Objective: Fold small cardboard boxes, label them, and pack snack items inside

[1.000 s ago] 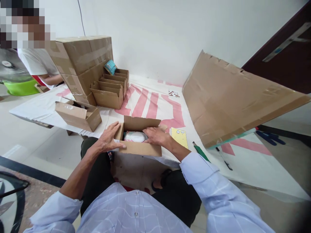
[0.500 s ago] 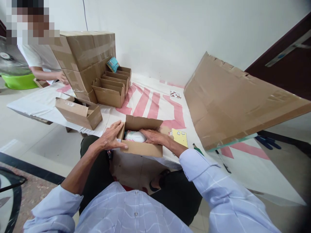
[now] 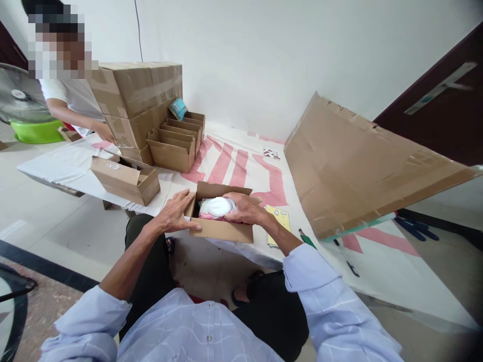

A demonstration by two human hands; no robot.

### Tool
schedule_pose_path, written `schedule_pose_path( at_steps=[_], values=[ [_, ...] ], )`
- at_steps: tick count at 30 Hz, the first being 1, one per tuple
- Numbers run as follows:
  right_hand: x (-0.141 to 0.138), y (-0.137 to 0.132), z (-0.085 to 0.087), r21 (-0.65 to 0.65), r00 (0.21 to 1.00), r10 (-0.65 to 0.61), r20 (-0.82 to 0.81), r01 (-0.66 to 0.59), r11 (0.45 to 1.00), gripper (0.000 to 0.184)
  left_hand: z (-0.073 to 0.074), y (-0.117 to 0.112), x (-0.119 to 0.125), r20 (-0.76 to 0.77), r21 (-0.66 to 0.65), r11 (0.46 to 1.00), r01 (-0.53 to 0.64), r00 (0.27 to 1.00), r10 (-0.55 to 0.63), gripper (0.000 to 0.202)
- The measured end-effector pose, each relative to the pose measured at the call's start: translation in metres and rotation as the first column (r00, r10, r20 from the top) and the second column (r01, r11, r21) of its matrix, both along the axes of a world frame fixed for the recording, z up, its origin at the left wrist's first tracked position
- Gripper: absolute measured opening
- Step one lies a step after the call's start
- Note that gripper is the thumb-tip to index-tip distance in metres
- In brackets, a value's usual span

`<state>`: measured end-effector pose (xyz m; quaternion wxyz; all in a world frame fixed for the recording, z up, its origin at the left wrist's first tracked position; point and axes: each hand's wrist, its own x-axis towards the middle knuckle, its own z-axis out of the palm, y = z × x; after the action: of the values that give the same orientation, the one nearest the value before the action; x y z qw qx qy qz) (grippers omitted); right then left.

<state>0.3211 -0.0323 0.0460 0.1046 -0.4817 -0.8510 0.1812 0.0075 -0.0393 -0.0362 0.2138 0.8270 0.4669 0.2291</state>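
An open cardboard box [image 3: 222, 230] sits at the table's near edge in front of me. My left hand [image 3: 177, 211] grips its left end, thumb on the front wall and fingers over the far corner. Inside the box mouth is a pack of wipes [image 3: 219, 206] with a round white lid and pink printing on its wrapper. My right hand [image 3: 243, 207] reaches over the box's right side and holds the pack by its right end. The box's bottom and anything below the pack are hidden.
Another open box [image 3: 126, 181] stands to the left. Behind it are stacked cartons [image 3: 138, 95], several narrow open boxes [image 3: 171, 150] and a blue packet [image 3: 178, 108]. A large cardboard sheet [image 3: 362, 166] leans at right, near a yellow card [image 3: 278, 223] and a knife [image 3: 346, 257]. A co-worker's arm [image 3: 81, 119] is far left.
My right hand has risen slightly with the pack, whose white lid now faces up more plainly. My left hand keeps its grip on the box. The co-worker's hand has moved behind the cartons.
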Motion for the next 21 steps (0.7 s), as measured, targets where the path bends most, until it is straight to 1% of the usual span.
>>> schedule_pose_path(
  at_steps=[3, 6, 9, 11, 12, 13, 15, 17, 19, 21],
  values=[
    [0.013, 0.000, 0.017, 0.000, 0.991, -0.040, -0.131, 0.040, 0.999, 0.054, 0.002, 0.002, 0.003, 0.008, -0.009, 1.000, -0.010, 1.000, 0.010, 0.117],
    [0.027, -0.001, 0.037, -0.053, 0.945, -0.085, -0.315, 0.072, 0.996, 0.055, 0.010, 0.005, 0.006, 0.018, -0.009, 1.000, -0.023, 1.000, 0.024, 0.117],
    [0.038, -0.003, 0.058, -0.104, 0.876, -0.129, -0.465, 0.091, 0.990, 0.060, 0.028, 0.009, 0.010, 0.072, 0.064, 0.998, -0.025, 0.997, 0.020, 0.122],
    [0.041, -0.003, 0.070, -0.134, 0.830, -0.141, -0.540, 0.081, 0.988, 0.062, 0.046, 0.010, 0.015, 0.163, 0.120, 0.993, 0.002, 0.986, -0.022, 0.124],
    [0.042, -0.003, 0.074, -0.151, 0.808, -0.145, -0.571, 0.071, 0.986, 0.063, 0.055, 0.011, 0.018, 0.224, 0.127, 0.991, 0.032, 0.973, -0.060, 0.125],
    [0.042, -0.003, 0.078, -0.167, 0.786, -0.151, -0.599, 0.061, 0.984, 0.064, 0.065, 0.011, 0.022, 0.293, 0.116, 0.991, 0.074, 0.950, -0.105, 0.126],
    [0.039, -0.004, 0.081, -0.204, 0.745, -0.168, -0.645, 0.044, 0.978, 0.064, 0.081, 0.012, 0.032, 0.439, 0.069, 0.982, 0.174, 0.879, -0.186, 0.131],
    [0.036, -0.005, 0.081, -0.242, 0.702, -0.192, -0.686, 0.029, 0.970, 0.064, 0.091, 0.013, 0.043, 0.568, 0.037, 0.969, 0.243, 0.793, -0.221, 0.138],
    [0.032, -0.006, 0.078, -0.282, 0.657, -0.224, -0.720, 0.017, 0.959, 0.063, 0.094, 0.013, 0.054, 0.653, 0.031, 0.969, 0.245, 0.729, -0.205, 0.142],
    [0.030, -0.007, 0.074, -0.317, 0.614, -0.259, -0.745, 0.015, 0.948, 0.064, 0.093, 0.015, 0.062, 0.705, 0.027, 0.976, 0.218, 0.688, -0.173, 0.139]
  ],
)
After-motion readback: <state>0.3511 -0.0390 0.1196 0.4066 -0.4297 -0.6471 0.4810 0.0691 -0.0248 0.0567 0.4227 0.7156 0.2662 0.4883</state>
